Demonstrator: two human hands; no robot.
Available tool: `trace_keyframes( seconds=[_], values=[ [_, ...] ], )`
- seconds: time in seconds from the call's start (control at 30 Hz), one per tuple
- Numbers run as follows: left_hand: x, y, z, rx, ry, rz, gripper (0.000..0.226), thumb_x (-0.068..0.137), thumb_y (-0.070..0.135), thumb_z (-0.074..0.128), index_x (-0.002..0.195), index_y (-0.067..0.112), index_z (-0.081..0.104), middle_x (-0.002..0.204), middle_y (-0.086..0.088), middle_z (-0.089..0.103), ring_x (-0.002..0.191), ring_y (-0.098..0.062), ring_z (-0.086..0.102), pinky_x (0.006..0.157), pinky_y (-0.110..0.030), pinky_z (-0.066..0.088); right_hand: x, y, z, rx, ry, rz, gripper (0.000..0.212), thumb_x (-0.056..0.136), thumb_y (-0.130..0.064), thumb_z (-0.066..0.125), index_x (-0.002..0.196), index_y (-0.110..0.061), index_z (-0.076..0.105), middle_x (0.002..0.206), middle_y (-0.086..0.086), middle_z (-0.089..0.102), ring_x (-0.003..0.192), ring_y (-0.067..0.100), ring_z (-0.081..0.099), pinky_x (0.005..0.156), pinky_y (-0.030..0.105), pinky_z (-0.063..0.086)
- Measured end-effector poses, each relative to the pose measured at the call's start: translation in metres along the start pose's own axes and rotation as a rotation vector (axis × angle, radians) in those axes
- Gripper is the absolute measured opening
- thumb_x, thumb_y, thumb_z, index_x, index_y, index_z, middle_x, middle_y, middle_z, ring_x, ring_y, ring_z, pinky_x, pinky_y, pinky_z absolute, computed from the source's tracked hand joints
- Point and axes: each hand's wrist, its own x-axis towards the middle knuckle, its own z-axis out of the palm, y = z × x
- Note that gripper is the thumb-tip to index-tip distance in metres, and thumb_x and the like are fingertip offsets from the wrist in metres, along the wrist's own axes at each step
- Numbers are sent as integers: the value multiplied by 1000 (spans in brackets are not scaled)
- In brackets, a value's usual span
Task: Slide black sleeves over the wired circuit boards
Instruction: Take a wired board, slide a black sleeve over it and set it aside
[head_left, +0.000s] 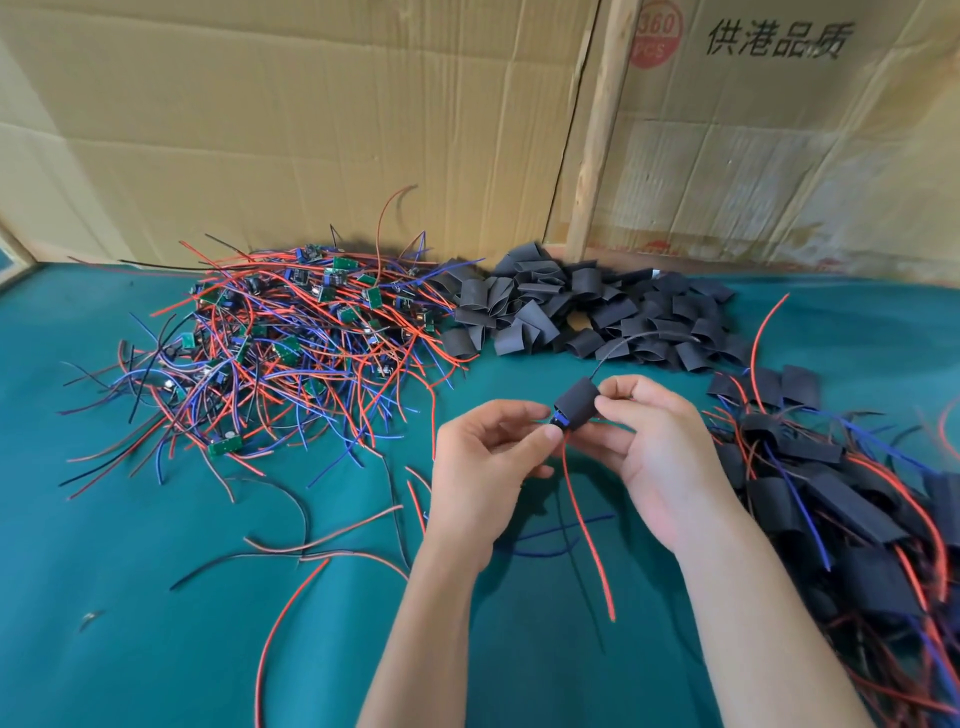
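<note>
Above the green cloth-covered counter (156, 597), a short black tubular sleeve (575, 402) sits between both hands. The right hand (654, 457) pinches its upper end with curled fingers (615, 391); the left hand (480, 457) grips the blue-edged wired circuit board (558, 420) poking from its lower end, forearms converging from below.

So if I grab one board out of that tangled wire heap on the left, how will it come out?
The wire heap looks tightly interlaced, so neighbours will probably drag along. The thin wires curl, so likely floppy. The boards look small, probably light.
</note>
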Motion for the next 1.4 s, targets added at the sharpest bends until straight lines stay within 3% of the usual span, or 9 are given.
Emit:
trace_keyframes(
  seconds=[0.2, 0.37, 0.5, 0.6, 0.73, 0.9, 1.07, 1.23, 1.4],
  values=[
    [0, -4, 2, 116, -44, 32, 17, 85, -1, 76, 92, 14, 75, 77, -2, 76, 68, -17, 71, 67, -26, 58, 0, -5, -4, 36, -15, 54, 23, 98, 5, 42, 86, -11, 52, 79, 12, 69, 71, 36, 67, 91, 53, 57],
    [0, -4, 1, 190, -89, 69, 24, 88, -1, 73, 105, 15, 75, 74, 1, 71, 63, -14, 65, 73, -31, 58, 0, -3, -4, -50, -47, 23, 23, 98, 4, 40, 84, -11, 52, 78, 10, 72, 69, 33, 67, 83, 49, 59],
    [-2, 0, 3, 260, -138, 103, 39, 90, -2, 69, 101, 35, 73, 74, 4, 64, 62, -11, 59, 72, -26, 54, 1, -1, -4, -98, -28, 13, 23, 97, 3, 41, 82, -10, 53, 76, 12, 73, 66, 30, 69, 74, 44, 60],
    [-2, 0, 3, 285, -117, 117, 42, 90, -1, 69, 93, 41, 72, 75, 4, 65, 64, -12, 59, 73, -30, 53, 2, -1, -4, -69, -19, 30, 24, 96, 3, 40, 81, -11, 53, 76, 12, 73, 68, 32, 68, 77, 47, 59],
    [0, -3, 5, 378, -58, 150, 39, 88, 1, 71, 92, 39, 70, 81, 3, 68, 70, -12, 61, 75, -27, 52, 2, 0, 0, -61, -23, 48, 25, 98, 2, 36, 84, -12, 51, 73, 11, 73, 61, 28, 69, 77, 48, 58],
    [0, -6, 6, 406, 7, 170, 24, 89, -1, 69, 100, 19, 74, 90, 0, 71, 75, -4, 62, 76, -18, 50, 0, 0, 6, -20, -35, 45, 22, 99, 3, 38, 87, -11, 50, 69, 8, 72, 59, 24, 68, 64, 36, 61],
    [0, -5, 10, 461, 29, 160, 21, 94, 3, 62, 109, 14, 70, 102, -5, 68, 86, -12, 63, 83, -26, 51, -5, 2, 9, -167, -17, -73, 13, 94, 3, 63, 92, -9, 59, 78, 10, 75, 70, 22, 71, 75, 38, 64],
    [0, -5, 9, 465, 15, 148, 23, 96, 4, 58, 103, 24, 67, 101, -6, 65, 85, -17, 59, 84, -34, 51, -6, -1, 4, -181, -53, -99, 17, 95, -7, 69, 81, -11, 60, 89, 20, 75, 78, 26, 70, 82, 44, 61],
    [-1, -6, 8, 504, 15, 157, 21, 96, 5, 59, 107, 21, 68, 100, -2, 64, 83, -8, 56, 80, -20, 44, -8, -4, -6, -162, -177, -84, 16, 95, -7, 66, 80, -12, 62, 99, 18, 77, 91, 31, 73, 87, 43, 60]
  ],
)
